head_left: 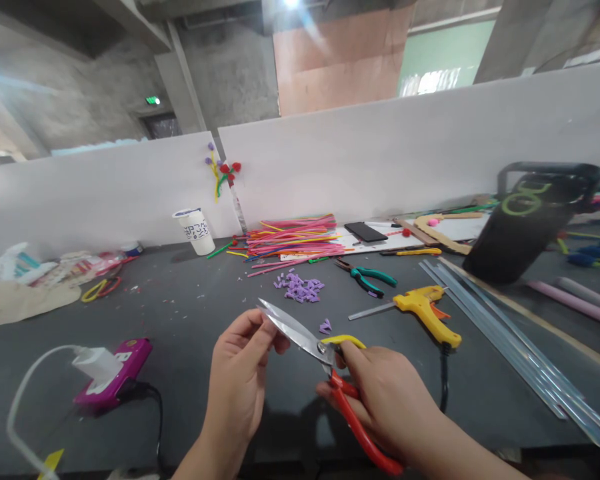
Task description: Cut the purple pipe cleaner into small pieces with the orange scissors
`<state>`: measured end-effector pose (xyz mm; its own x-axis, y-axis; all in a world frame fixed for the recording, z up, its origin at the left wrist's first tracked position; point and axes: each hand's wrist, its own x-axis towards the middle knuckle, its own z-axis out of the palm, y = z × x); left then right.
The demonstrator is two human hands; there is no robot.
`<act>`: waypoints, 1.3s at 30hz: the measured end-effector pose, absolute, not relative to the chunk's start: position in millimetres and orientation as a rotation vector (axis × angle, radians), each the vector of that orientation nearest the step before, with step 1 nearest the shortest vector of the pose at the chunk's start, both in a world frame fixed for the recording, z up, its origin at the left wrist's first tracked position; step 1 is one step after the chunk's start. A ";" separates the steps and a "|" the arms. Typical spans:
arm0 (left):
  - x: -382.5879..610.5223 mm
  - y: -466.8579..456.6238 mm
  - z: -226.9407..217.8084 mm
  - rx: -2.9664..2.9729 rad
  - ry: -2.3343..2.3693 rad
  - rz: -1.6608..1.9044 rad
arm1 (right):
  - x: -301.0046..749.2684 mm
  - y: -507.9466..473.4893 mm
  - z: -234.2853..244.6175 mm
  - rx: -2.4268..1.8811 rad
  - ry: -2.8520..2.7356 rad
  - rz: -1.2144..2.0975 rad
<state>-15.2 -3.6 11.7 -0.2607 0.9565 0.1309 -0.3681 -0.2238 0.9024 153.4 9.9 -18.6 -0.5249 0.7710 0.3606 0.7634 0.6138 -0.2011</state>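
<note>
My right hand [385, 400] grips a pair of scissors [325, 363] with one red and one yellow handle, blades pointing up and left. My left hand [243, 373] is pinched shut at the blade tips; whether it holds anything small there I cannot make out. One purple piece [325, 326] lies just beyond the blades. A heap of short purple cut pieces [300, 288] lies farther back on the dark grey table [190, 327]. A bundle of colourful pipe cleaners [295, 241] lies behind that heap.
Yellow glue gun [425, 310] and green-handled pliers [367, 277] lie to the right. Long clear sticks [510, 340] run diagonally at the right beside a black bin [525, 227]. A pink power strip [113, 370] with white plug sits left. A white cup [195, 230] stands by the white partition.
</note>
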 end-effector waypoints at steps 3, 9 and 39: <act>-15.3 -3.2 11.7 0.899 0.982 1.673 | 154.1 10.8 -19.1 -1.227 -2.420 -0.002; -16.9 -1.8 12.7 0.881 0.991 1.686 | 155.6 13.8 -18.2 -1.276 -2.403 -0.038; 4.0 2.3 -0.2 1.358 1.327 0.973 | 151.9 29.5 5.6 -1.122 -1.592 1.518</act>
